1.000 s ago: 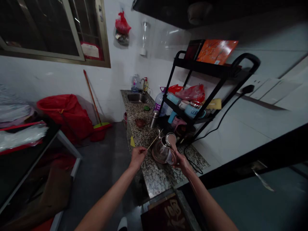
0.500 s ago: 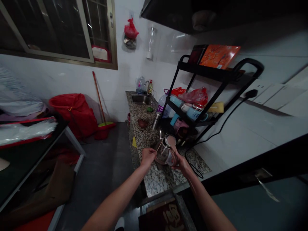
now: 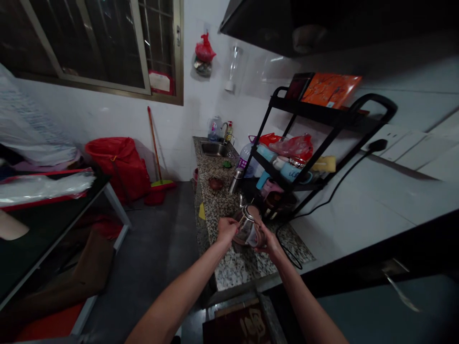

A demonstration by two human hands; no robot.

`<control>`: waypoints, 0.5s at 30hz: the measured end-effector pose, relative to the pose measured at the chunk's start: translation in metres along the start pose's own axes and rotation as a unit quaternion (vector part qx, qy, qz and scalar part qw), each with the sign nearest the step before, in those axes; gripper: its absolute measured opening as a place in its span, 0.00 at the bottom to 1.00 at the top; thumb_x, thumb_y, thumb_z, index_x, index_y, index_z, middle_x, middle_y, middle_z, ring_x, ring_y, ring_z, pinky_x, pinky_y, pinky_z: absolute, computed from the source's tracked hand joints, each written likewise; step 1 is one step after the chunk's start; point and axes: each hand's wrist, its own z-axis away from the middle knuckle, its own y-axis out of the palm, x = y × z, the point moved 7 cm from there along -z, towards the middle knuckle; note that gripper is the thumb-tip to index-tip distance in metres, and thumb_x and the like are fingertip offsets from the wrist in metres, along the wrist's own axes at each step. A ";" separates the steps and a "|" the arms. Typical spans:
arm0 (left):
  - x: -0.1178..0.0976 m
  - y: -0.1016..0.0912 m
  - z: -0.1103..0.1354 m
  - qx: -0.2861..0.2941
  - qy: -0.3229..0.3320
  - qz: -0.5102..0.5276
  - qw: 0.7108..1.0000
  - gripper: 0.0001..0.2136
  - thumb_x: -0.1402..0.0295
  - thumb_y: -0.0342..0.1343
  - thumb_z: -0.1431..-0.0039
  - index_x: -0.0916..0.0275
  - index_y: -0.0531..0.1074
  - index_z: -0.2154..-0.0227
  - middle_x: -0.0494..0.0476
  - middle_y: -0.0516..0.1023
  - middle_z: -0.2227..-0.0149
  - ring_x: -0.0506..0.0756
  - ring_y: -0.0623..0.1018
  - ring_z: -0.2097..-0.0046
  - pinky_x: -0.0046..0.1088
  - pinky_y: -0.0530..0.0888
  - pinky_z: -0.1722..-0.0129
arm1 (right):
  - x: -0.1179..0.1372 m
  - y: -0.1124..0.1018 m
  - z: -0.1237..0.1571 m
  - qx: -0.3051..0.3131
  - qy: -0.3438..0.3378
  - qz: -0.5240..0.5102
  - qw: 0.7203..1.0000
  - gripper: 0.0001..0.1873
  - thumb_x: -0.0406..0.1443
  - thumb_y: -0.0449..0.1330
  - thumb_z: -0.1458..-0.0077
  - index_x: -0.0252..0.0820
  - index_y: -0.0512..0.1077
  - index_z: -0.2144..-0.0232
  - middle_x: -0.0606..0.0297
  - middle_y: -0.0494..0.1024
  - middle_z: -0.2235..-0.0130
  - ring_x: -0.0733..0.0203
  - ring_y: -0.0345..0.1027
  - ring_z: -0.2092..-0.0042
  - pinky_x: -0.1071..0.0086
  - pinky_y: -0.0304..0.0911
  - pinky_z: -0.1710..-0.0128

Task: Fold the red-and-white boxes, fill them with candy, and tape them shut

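A glass kettle (image 3: 244,234) with a steel collar, thin spout and pinkish-brown lid stands on the speckled granite counter (image 3: 233,274). My right hand (image 3: 268,239) is wrapped round the kettle's handle on the right side. At its left side my left hand (image 3: 228,230) is closed in a pinch, around a thin light stick whose end reaches up beside the kettle's collar. The stick's lower part is hidden by the fingers. Beyond the kettle are a steel flask (image 3: 235,180) and a small reddish-brown teapot-like object (image 3: 215,184).
A black rack (image 3: 319,109) with cups and bags stands along the wall on the right, a black cord (image 3: 335,193) hanging beside it. The sink (image 3: 215,149) is at the counter's far end. On the left are a dark table (image 3: 46,224) and a red bag (image 3: 120,167).
The view has shifted slightly, so the surroundings appear further right. My left hand has moved a little closer to the kettle's collar, and less of the stick shows. My right hand keeps its grip.
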 end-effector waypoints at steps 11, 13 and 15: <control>0.006 -0.010 0.009 -0.024 0.012 0.033 0.999 0.19 0.52 0.59 0.52 0.64 0.71 0.83 0.52 0.70 0.85 0.49 0.69 0.81 0.24 0.62 0.79 | 0.008 0.002 0.009 0.010 -0.005 0.015 1.000 0.32 0.58 0.55 0.48 0.39 0.73 0.56 0.53 0.79 0.61 0.51 0.74 0.64 0.61 0.70 0.70; 0.008 -0.015 0.013 -0.028 0.013 0.036 0.999 0.21 0.48 0.58 0.54 0.64 0.71 0.82 0.53 0.70 0.85 0.50 0.69 0.80 0.24 0.63 0.78 | 0.010 0.001 0.012 0.008 -0.004 0.015 1.000 0.32 0.59 0.54 0.49 0.40 0.73 0.55 0.52 0.78 0.58 0.50 0.74 0.62 0.60 0.71 0.70; 0.010 -0.024 0.019 -0.032 0.014 0.036 0.999 0.24 0.44 0.57 0.55 0.64 0.71 0.81 0.53 0.70 0.84 0.50 0.70 0.80 0.25 0.64 0.77 | 0.010 -0.001 0.013 0.002 -0.006 0.014 1.000 0.32 0.59 0.54 0.49 0.41 0.72 0.55 0.52 0.78 0.55 0.48 0.74 0.60 0.60 0.71 0.71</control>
